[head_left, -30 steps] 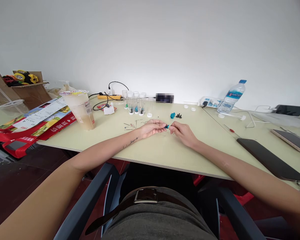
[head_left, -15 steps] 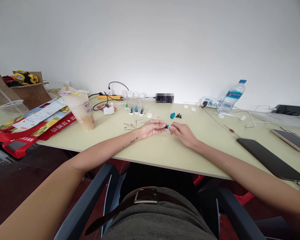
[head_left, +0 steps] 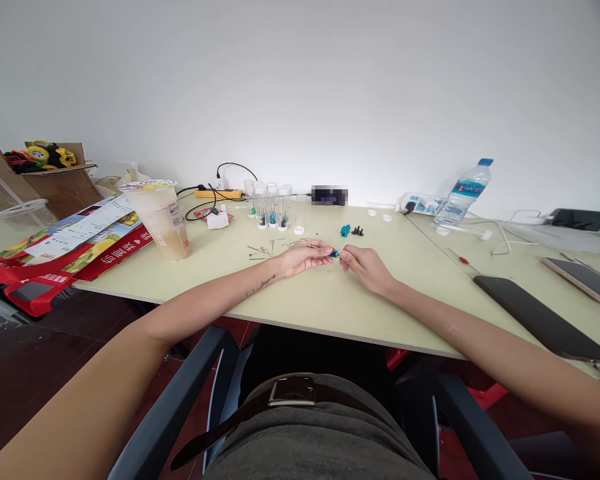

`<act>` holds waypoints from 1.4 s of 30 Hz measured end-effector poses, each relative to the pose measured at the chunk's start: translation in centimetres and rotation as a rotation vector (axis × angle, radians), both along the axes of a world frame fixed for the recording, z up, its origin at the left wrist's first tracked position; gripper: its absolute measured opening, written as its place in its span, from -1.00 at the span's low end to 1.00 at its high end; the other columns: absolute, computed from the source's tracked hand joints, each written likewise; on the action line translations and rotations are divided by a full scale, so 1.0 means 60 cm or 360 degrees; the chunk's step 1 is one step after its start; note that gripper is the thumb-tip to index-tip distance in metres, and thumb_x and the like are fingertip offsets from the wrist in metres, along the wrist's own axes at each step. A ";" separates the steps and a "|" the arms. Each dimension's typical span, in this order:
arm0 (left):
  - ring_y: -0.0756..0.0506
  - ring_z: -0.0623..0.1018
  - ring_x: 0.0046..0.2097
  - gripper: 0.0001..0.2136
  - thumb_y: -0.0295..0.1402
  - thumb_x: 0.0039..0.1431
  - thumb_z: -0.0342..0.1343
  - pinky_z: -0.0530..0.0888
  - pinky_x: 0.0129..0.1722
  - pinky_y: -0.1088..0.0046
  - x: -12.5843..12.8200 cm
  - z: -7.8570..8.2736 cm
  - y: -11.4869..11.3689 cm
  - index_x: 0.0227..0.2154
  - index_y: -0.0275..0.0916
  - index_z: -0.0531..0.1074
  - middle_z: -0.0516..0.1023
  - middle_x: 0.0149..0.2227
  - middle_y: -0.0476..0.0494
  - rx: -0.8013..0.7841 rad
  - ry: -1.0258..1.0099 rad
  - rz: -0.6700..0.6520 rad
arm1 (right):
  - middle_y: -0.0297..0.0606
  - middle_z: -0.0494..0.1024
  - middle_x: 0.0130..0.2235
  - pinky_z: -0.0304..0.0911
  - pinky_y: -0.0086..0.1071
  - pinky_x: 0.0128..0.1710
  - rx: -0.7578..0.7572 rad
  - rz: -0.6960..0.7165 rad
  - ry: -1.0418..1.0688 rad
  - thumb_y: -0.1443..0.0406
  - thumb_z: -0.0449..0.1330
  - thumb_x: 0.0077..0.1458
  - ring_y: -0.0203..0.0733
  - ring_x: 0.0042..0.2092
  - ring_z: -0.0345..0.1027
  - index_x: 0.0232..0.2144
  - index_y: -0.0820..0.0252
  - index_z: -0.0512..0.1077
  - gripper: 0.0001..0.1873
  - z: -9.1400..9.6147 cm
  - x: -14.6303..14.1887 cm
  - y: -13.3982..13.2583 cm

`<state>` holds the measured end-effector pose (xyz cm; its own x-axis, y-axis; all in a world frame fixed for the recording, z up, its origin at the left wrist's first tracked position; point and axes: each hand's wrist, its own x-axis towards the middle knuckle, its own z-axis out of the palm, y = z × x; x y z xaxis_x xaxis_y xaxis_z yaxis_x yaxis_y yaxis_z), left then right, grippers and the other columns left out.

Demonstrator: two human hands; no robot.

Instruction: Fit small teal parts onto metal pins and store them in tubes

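Low over the table, my left hand pinches a small blue part between thumb and fingers. My right hand is closed at the part's right side, with thumb and forefinger pressed together at its end; whether they grip a second tiny piece is hidden. Beyond the hands lie a small group of teal parts and a few black screw-like pieces. Several thin metal tools are spread left of my left hand. Behind them stand several clear tubes with small parts inside.
At left are a cup of drink, a red printed bag and a cardboard box. A water bottle, a power strip and a dark phone are at right. Loose white caps lie near the wall.
My right fingers have shifted very slightly around the end of the blue part. My left hand has kept its pinch, and the things on the table look the same.
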<state>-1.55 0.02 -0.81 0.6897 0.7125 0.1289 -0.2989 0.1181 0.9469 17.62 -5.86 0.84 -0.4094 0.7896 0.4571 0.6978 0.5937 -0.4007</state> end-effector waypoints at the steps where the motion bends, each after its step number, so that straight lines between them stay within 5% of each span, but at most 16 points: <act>1: 0.04 0.52 -0.31 -0.81 -0.41 -0.07 0.24 0.38 -0.23 0.54 0.000 0.000 0.000 -0.36 -0.41 0.46 0.52 -0.42 -0.15 -0.0002 -0.0004 0.0006 | -0.32 0.43 -0.52 0.13 -0.37 -0.38 0.0011 -0.0012 0.0008 0.06 -0.17 0.20 -0.25 -0.47 0.27 -0.51 0.14 0.25 -0.59 0.000 0.000 0.000; 6: 0.04 0.51 -0.32 -0.80 -0.42 -0.08 0.25 0.38 -0.20 0.51 0.000 -0.003 0.004 -0.35 -0.40 0.46 0.51 -0.43 -0.14 -0.0038 -0.0028 0.0070 | -0.29 0.46 -0.41 0.13 -0.38 -0.41 0.0101 -0.0025 0.0134 0.05 0.00 0.12 -0.23 -0.43 0.27 -0.33 0.13 0.25 -0.72 -0.002 -0.003 0.001; 16: 0.05 0.50 -0.34 -0.82 -0.42 -0.05 0.23 0.39 -0.22 0.53 0.001 0.002 -0.005 -0.35 -0.39 0.45 0.51 -0.42 -0.12 0.0010 0.0018 0.0033 | -0.33 0.42 -0.53 0.09 -0.41 -0.41 0.0055 -0.0004 0.0038 0.03 -0.15 0.20 -0.29 -0.50 0.24 -0.52 0.16 0.26 -0.57 0.000 0.000 -0.002; 25: 0.06 0.50 -0.33 -0.82 -0.42 -0.06 0.23 0.40 -0.22 0.54 0.000 -0.004 0.001 -0.35 -0.37 0.47 0.51 -0.41 -0.10 -0.0016 0.0023 0.0116 | -0.32 0.43 -0.45 0.08 -0.42 -0.45 0.0103 -0.0064 0.0156 -0.02 0.00 0.10 -0.28 -0.47 0.24 -0.37 0.16 0.27 -0.63 -0.008 -0.002 0.003; 32: 0.05 0.51 -0.33 -0.80 -0.42 -0.08 0.24 0.40 -0.21 0.50 0.000 0.005 -0.005 -0.35 -0.38 0.46 0.52 -0.40 -0.10 0.0110 0.0065 0.0057 | -0.32 0.41 -0.54 0.10 -0.42 -0.38 -0.0017 0.0058 0.0097 0.04 -0.20 0.21 -0.31 -0.49 0.25 -0.55 0.18 0.29 -0.51 -0.005 0.000 0.002; 42: 0.05 0.52 -0.30 -0.85 -0.46 -0.02 0.20 0.39 -0.11 0.46 -0.002 0.003 0.000 -0.34 -0.37 0.46 0.52 -0.39 -0.09 0.0057 -0.0012 0.0113 | -0.34 0.42 -0.48 0.09 -0.42 -0.47 -0.0008 0.0000 0.0212 0.00 -0.06 0.14 -0.30 -0.51 0.19 -0.28 0.15 0.25 -0.65 -0.002 -0.008 0.000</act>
